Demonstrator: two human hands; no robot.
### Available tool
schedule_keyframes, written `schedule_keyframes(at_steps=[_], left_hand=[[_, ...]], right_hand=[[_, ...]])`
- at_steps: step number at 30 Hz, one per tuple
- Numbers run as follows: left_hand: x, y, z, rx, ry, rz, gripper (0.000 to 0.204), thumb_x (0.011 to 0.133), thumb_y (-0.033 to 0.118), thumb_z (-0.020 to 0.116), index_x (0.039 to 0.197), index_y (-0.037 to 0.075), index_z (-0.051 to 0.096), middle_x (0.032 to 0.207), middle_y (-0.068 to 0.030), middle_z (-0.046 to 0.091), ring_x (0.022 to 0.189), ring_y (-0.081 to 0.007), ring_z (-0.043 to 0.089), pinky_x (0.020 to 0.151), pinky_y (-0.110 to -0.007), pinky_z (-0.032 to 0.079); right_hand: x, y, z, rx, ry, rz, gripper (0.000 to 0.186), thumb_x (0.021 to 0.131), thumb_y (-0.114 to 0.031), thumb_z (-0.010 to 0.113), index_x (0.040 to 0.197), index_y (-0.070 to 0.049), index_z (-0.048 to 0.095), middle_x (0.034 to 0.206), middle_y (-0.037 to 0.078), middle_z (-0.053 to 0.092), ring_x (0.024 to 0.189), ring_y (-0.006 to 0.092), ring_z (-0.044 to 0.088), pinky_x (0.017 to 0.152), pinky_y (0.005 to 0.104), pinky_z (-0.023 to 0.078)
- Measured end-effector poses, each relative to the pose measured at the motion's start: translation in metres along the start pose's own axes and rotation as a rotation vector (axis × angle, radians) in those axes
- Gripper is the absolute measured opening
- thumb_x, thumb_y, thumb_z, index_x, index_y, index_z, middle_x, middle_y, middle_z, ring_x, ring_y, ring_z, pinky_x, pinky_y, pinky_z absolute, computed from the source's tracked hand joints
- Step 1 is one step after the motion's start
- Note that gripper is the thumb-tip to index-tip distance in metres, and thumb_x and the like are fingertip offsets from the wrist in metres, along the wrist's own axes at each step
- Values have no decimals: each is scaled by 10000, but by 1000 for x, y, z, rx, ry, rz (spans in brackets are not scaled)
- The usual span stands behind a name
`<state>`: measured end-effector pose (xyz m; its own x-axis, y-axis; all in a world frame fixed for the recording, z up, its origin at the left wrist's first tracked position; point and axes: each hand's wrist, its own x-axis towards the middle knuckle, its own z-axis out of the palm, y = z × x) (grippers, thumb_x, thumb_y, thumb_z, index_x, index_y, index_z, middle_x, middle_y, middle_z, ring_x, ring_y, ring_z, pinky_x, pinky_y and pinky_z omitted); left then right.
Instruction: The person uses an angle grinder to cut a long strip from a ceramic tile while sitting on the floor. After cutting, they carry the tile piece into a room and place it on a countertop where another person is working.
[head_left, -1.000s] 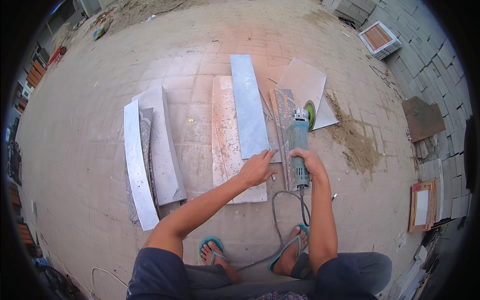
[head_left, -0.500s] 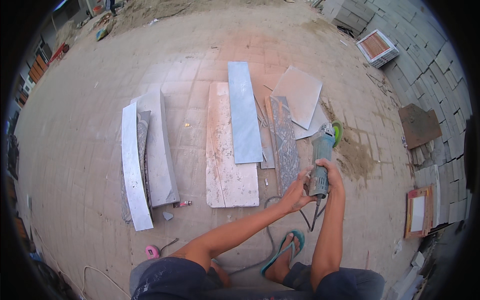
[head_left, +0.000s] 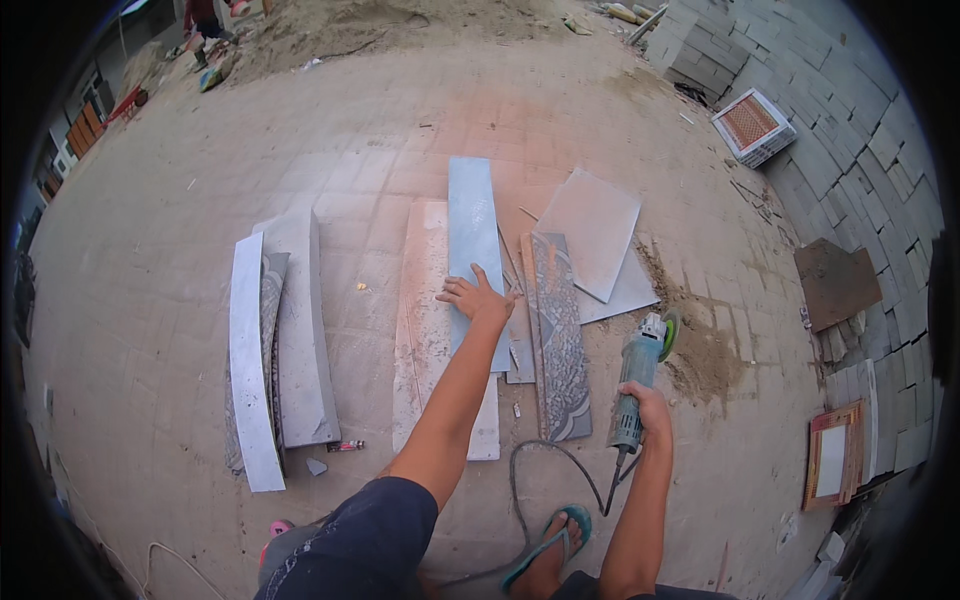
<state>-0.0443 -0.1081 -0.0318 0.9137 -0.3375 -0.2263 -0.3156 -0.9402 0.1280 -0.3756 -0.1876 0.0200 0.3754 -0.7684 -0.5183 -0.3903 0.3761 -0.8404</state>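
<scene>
Head view: since the frame half a second earlier, my left hand (head_left: pixel 475 295) had left the rear of the teal angle grinder with a silver head (head_left: pixel 637 362) and gone forward to the long light-blue rectangular tile strip (head_left: pixel 472 215). Left fingers spread apart, back of the hand up, over the middle of the strip; firm contact or light, couldn't tell. My right hand (head_left: pixel 646 405) stayed clamped around the grinder's body, head pointing away from me, green round disc (head_left: pixel 670 336) at its far right end. Grinder sat right of the tile pieces, well apart from the strip; couldn't tell if it touched the ground. Black power cord (head_left: pixel 515 490) looped from its tail toward my teal rubber sandal (head_left: pixel 550 548).

Strip lay lengthwise on the long whitish slab (head_left: pixel 420 410), overhanging the slab's right edge. Right of that, a grey pebble-patterned tile strip (head_left: pixel 565 350); beyond it, a pale dusty square tile (head_left: pixel 597 225) on another pale piece. To the left, well apart, a narrow white curved-looking strip (head_left: pixel 255 370) beside a thick pale grey block (head_left: pixel 305 340). Grey block wall (head_left: pixel 850 120) along the right.
</scene>
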Motion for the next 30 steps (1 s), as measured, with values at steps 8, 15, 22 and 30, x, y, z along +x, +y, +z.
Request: schedule_keyframes(at_steps=[8,15,22,30], left_hand=[[21,-1,-3,-112,-68,-121,1152,652,706,725,1532,202,178,1425,-318,316,1302,-460,307,992,-658,316],[42,-73,-55,-452,-79,8,1062,655,584,730,1470,83,270,1317,-282,454,1226,-387,448,912,-480,439],[76,-139,-129,-980,-400,10,725,725,574,661,1162,9,534,818,-131,581,638,-240,588,587,-408,521],[0,-222,-224,-1431,-385,70,632,820,581,579,1083,6,563,770,-118,590,591,-195,600,493,-328,529]], right_hand=[[-4,-2,11,-9,37,0,251,719,-212,705,830,-1,626,688,76,610,522,196,588,505,325,482],[-8,-3,32,-36,15,-8,302,669,-188,720,881,17,653,772,75,625,647,180,602,598,326,485],[1,12,74,-222,-15,-147,505,627,-246,758,993,90,668,931,204,696,860,315,676,779,384,524],[-18,-21,189,-673,48,-236,791,611,-337,791,1212,107,528,1150,313,626,1098,430,610,947,439,498]])
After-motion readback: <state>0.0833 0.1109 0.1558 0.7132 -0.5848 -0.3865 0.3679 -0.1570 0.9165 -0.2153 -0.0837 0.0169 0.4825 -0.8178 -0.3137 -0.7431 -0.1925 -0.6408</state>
